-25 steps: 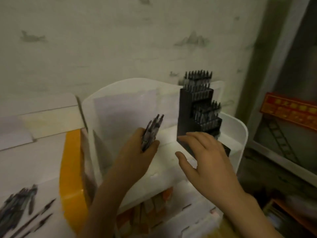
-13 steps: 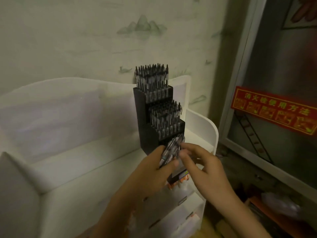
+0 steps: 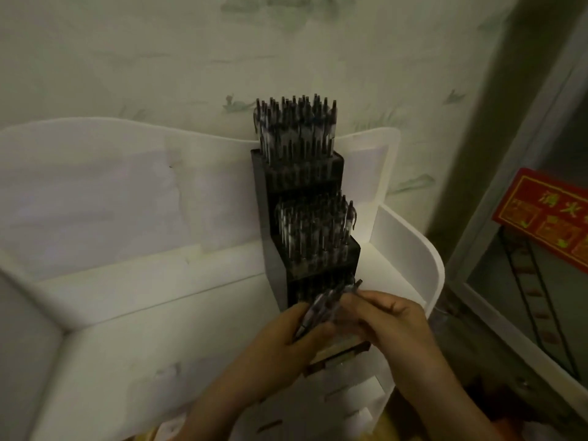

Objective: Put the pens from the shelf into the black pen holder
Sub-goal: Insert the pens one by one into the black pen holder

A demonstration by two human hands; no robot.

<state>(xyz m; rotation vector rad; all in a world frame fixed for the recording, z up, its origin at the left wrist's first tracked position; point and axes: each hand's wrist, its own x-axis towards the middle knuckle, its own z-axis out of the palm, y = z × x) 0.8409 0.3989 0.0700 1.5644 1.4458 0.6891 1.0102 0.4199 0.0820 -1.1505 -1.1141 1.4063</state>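
Both hands have closed in: left hand point(image 3: 288, 340) grasps pens point(image 3: 321, 308) before the black pen holder point(image 3: 270, 249); right hand point(image 3: 393, 319) apparently pinches one.

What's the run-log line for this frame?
phase: loading | left hand: grips pen bundle | right hand: pinches one pen from bundle | black pen holder: upper tiers full, on white shelf

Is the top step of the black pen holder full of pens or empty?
Full. The top tier of the black pen holder is crowded with upright pens, their ends packed close together.
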